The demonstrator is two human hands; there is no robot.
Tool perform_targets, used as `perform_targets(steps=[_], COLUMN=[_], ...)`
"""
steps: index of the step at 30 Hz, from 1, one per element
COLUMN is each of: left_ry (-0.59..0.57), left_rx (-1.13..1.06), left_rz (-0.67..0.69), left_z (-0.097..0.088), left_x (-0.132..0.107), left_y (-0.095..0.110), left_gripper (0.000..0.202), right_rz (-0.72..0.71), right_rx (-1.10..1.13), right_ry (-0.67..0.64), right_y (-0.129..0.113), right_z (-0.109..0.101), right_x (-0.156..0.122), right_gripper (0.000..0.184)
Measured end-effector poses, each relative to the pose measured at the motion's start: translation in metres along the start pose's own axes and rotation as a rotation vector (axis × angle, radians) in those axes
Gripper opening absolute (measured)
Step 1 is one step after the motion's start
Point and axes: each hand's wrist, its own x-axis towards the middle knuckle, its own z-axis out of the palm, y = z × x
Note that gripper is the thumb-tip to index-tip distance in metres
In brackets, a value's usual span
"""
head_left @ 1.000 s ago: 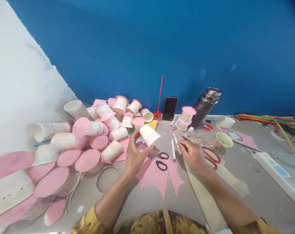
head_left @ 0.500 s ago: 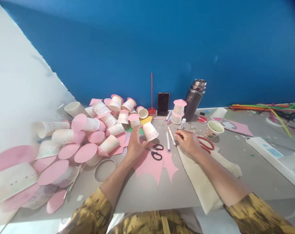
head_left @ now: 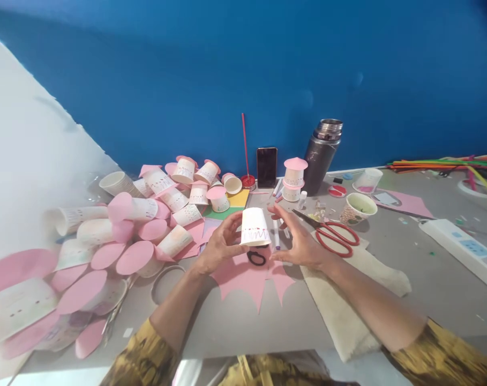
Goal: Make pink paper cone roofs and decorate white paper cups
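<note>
An upside-down white paper cup [head_left: 255, 227] with drawn coloured marks near its rim is held above the table by my left hand [head_left: 218, 244], fingers wrapped round its left side. My right hand [head_left: 298, 243] is just right of the cup, fingers spread, and I cannot tell whether it touches it. Below the cup lie black-handled scissors [head_left: 256, 258] on a pink paper scrap [head_left: 251, 276]. White marker pens [head_left: 276, 234] lie behind my right hand.
A heap of paper cups with pink lids [head_left: 147, 225] fills the left. Red scissors [head_left: 332, 234], a patterned cup [head_left: 356, 208], a dark flask [head_left: 321, 156], a phone [head_left: 266, 166], a cream cloth [head_left: 359, 300], a white power strip [head_left: 462, 252] and coloured pipe cleaners [head_left: 448, 163] are around.
My left hand has lifted the cup and turned it upside down in front of me. My right hand left the pens and came up beside the cup with fingers spread.
</note>
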Motion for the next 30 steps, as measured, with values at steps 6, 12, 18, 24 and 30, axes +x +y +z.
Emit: perform_targets(steps=[6, 12, 18, 24, 30], left_ry=[-0.084, 0.005, 0.009, 0.019, 0.007], left_rx=[0.106, 0.494, 0.832, 1.042, 1.073], left_rz=[-0.033, 0.04, 0.252, 0.385, 0.391], left_z=[0.011, 0.004, 0.009, 0.013, 0.015], left_x=[-0.001, -0.008, -0.01, -0.008, -0.008], left_y=[0.001, 0.003, 0.004, -0.001, 0.001], left_gripper=[0.081, 0.098, 0.096, 0.083, 0.078], right_rz=[-0.001, -0.127, -0.237, -0.279, -0.281], right_rx=[-0.008, -0.451, -0.641, -0.645, -0.654], right_ry=[-0.016, 0.15, 0.097, 0.046, 0.03], right_y=[-0.007, -0.003, -0.007, -0.012, -0.011], right_z=[0.003, -0.002, 0.0, 0.002, 0.002], right_x=[-0.001, 0.003, 0.002, 0.002, 0.002], right_gripper=[0.106, 0.096, 0.093, 0.092, 0.097])
